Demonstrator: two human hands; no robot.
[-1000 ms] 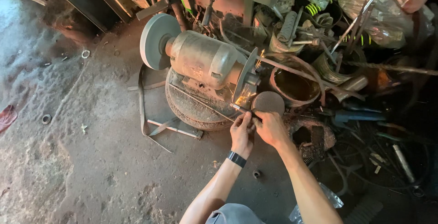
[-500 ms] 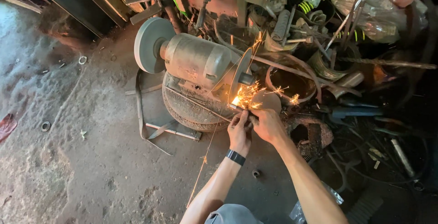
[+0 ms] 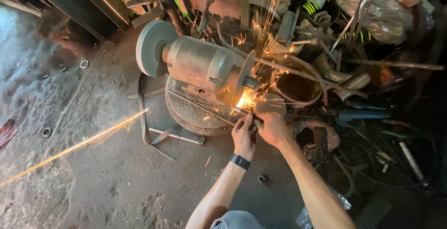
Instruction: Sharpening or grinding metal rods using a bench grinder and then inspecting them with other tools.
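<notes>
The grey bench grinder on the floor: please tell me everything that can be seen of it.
The grey bench grinder has a dull metal motor body lying horizontally on a round rusty base on the dirty floor. A pale, thick grinding wheel sits on its far end, untouched. The thin wheel at the near end throws bright sparks where the left hand and right hand press a small dark metal piece against it.

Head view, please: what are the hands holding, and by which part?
Both hands, left hand and right hand, pinch a small metal piece by its near end against the grinding wheel.
</notes>
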